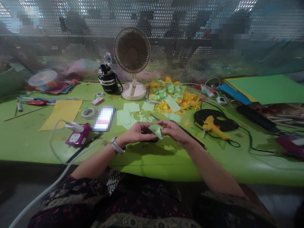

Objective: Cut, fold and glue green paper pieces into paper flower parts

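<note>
One green paper point(155, 129), curled, is pinched between left hand point(137, 131) and right hand point(173, 130), just above the worktop point(142, 155). Looks thin: uneven pinching could crease or tear it. Fan point(132, 50) faces the hands; if running (can't tell), its draught could scatter loose scraps point(146, 116). White cable point(59, 179) passes near the left sleeve point(73, 191); snagging it could jolt the grip. Glue gun point(215, 128), right side, could get bumped by a wide reach.

Green tabletop point(152, 161) is being backed by a perforated screen point(163, 63) (metal-looking); light is being let through its holes. Grey floor point(14, 190) is being partly hidden below.
</note>
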Available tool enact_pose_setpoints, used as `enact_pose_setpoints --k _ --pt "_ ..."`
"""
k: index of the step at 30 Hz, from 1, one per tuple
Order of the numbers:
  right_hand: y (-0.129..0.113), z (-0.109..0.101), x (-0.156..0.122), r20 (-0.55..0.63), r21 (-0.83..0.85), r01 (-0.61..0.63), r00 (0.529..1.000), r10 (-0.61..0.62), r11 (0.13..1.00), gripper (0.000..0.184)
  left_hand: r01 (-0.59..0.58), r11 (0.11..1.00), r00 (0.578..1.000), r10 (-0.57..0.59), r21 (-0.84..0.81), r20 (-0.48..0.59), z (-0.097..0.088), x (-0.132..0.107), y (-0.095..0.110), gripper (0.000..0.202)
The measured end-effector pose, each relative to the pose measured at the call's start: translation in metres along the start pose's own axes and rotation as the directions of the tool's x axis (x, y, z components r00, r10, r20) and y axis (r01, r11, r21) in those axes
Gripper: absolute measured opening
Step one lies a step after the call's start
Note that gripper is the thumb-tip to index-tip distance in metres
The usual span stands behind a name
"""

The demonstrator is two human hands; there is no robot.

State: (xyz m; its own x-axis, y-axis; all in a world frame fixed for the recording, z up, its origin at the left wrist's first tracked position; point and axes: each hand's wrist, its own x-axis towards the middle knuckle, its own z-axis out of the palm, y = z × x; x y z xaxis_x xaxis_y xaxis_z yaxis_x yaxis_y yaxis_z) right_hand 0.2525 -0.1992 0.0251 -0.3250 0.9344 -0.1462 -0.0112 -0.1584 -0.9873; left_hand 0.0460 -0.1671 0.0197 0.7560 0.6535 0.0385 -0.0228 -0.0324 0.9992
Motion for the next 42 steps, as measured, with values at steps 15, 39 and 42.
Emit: enact_pose_setpoints --k 15,39,42 --pt "0.003 0.002 -0.006 0.008 -0.352 0.17 0.984 -0.178 0.921 0.029 0.1 0.993 0.985 -0.089 0.067 -0.149 0.001 0.004 -0.005 0.034" --pt "0.002 -0.001 -0.008 -0.113 -0.491 0.284 0.917 -0.383 0.824 0.02 -0.055 0.998 0.998 0.055 -0.027 -0.023 -0.009 0.005 0.001 0.026" --pt "0.002 0.0 -0.008 -0.092 -0.571 0.293 0.905 -0.414 0.767 0.019 -0.076 0.997 0.995 0.076 0.007 -0.065 -0.009 0.005 0.001 0.025"
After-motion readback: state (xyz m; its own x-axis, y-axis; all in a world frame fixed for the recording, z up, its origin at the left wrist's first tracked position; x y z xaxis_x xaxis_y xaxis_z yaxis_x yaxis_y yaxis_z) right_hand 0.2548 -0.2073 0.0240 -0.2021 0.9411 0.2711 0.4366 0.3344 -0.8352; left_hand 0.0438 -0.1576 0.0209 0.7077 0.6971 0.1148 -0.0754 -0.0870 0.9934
